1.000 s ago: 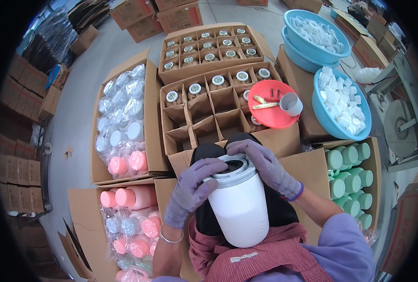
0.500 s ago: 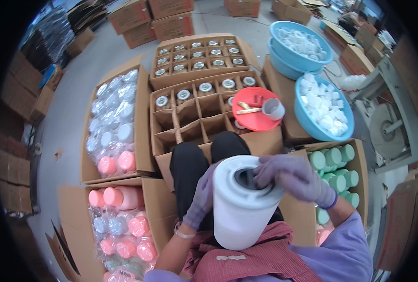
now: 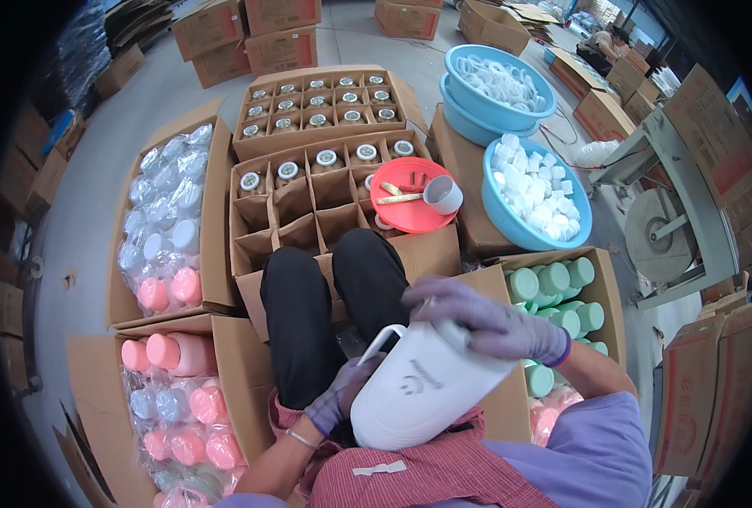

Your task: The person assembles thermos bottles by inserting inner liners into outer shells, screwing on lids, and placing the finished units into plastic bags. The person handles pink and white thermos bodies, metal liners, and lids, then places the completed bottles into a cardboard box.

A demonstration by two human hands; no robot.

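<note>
A white plastic flask (image 3: pixel 418 385) with a loop handle lies tilted in my lap, its mouth pointing up and to the right. My right hand (image 3: pixel 486 319), in a purple glove, covers the flask's mouth and grips it there. My left hand (image 3: pixel 339 398), also gloved, holds the flask's lower left side near the handle. My black-trousered knees (image 3: pixel 333 296) reach toward a divided cardboard box (image 3: pixel 308 199).
The divided box holds several capped jars and a red lid (image 3: pixel 410 195) with a small cup. Blue basins (image 3: pixel 537 199) of white parts stand at right. Boxes of pink (image 3: pixel 177 372) and green flasks (image 3: pixel 558 292) flank me. A strapping machine (image 3: pixel 672 229) is at far right.
The flask has tipped from upright to slanting right in my lap. My right hand went from the rim to covering the mouth, and my left hand slid down its side.
</note>
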